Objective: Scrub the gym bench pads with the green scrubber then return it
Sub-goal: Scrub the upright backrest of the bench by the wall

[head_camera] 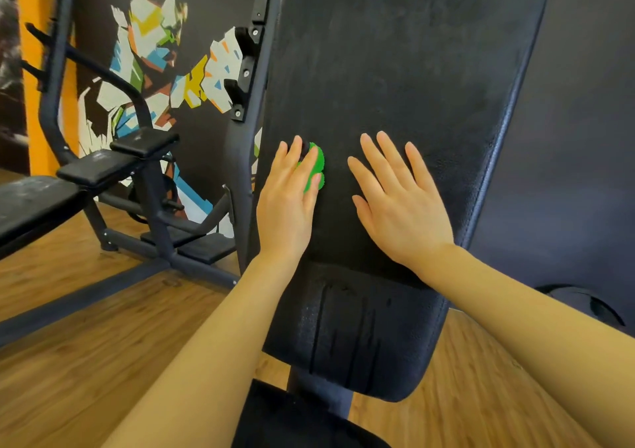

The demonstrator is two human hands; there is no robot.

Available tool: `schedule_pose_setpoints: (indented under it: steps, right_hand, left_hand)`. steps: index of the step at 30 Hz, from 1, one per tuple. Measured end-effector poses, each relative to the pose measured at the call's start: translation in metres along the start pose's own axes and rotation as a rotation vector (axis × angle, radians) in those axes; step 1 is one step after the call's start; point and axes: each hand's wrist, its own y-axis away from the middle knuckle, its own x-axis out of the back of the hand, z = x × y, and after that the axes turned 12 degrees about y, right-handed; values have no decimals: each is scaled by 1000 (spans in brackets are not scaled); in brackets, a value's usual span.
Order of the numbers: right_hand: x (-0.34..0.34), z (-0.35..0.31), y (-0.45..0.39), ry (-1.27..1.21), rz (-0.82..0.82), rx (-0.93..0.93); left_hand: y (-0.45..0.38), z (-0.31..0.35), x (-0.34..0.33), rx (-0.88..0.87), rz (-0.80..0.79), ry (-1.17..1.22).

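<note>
Both hands lie on the black backrest pad [405, 69]: left hand [288, 200] presses the green scrubber [318, 164] with straight fingers, right hand [402, 203] rests flat, fingers spread.

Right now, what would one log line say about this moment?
stage: scrubbing | left hand: presses green scrubber on back pad | right hand: flat on pad | seat pad: wet streaks
</note>
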Motion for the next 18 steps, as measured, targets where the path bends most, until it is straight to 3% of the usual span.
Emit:
schedule_pose_setpoints:
  steps: [11,18]
  right_hand:
    - [1,-12,2,6,-20,-74]
    - [1,-16,3,-4,4,-98]
  left_hand:
    - [109,-13,1,-3,-92,-122]
    - [81,-13,14,-50,-72,-67]
